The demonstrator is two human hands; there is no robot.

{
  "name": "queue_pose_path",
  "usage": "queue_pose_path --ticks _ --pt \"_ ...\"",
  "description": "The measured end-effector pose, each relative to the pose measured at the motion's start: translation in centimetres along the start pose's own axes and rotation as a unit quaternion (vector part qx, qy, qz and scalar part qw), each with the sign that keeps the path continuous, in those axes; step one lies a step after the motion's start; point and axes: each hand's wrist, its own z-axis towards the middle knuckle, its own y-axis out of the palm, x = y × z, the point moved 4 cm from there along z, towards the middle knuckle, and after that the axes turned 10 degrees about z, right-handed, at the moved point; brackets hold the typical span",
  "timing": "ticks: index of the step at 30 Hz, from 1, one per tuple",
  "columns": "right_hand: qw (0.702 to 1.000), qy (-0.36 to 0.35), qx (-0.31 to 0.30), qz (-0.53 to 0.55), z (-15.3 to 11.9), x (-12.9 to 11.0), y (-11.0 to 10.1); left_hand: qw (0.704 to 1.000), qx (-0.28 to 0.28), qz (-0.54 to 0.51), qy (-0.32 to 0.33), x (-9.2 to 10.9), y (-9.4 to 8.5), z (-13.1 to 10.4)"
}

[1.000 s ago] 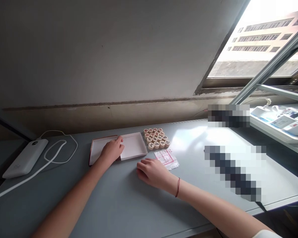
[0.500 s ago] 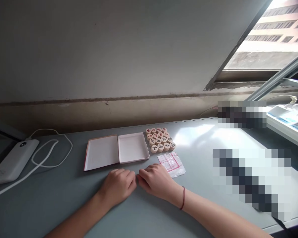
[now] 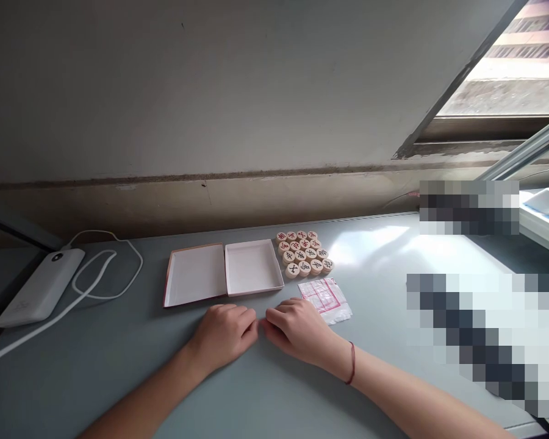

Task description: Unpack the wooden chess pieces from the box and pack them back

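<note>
My left hand (image 3: 226, 334) rests on the grey table, its fingers curled into a loose fist with nothing visible in it. Close beside it, my right hand (image 3: 297, 329) is also curled closed, a thin red cord round its wrist. Beyond my left hand lies a shallow open box lid (image 3: 196, 274) with a white inside, next to a white box tray (image 3: 253, 267). Several round wooden chess pieces (image 3: 304, 253) with red or black characters stand grouped in rows to the tray's right. A folded plastic sheet with pink lines (image 3: 324, 300) lies just beyond my right hand, nearest to it.
A white power bank (image 3: 41, 288) with a looping white cable (image 3: 91, 291) lies at the left. The wall (image 3: 256, 201) borders the table's back edge. At the right are blurred-out dark items, a metal frame (image 3: 526, 149) and a white tray (image 3: 544, 210).
The whole view has shifted slightly, so the things appear a little further right and higher. Both hands remain closed and in nearly the same place on the table.
</note>
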Motion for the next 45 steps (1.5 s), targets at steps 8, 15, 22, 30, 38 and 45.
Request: queue_pose_path --ticks 8,15,22,30,38,45 --pt "1.0 0.005 -0.003 0.003 0.1 -0.1 -0.2 1.0 -0.009 -0.009 -0.01 0.0 0.1 0.0" --pt "1.0 0.001 -0.003 0.006 0.0 -0.1 -0.2 1.0 -0.014 -0.015 -0.009 -0.1 0.1 0.0" --pt "1.0 0.003 -0.01 -0.005 0.0 -0.2 -0.2 1.0 -0.017 -0.015 -0.009 -0.2 0.2 0.1" --pt "1.0 0.005 -0.015 -0.006 0.0 -0.2 -0.3 1.0 -0.014 -0.018 -0.01 -0.1 -0.1 0.1" --pt "0.999 0.01 -0.051 -0.005 0.1 -0.6 -0.3 0.998 0.058 0.024 0.011 0.3 -0.6 -0.1" --pt "0.993 0.007 -0.097 0.066 -0.8 0.6 -5.1 0.982 0.131 0.12 -0.065 -0.2 -2.8 1.5"
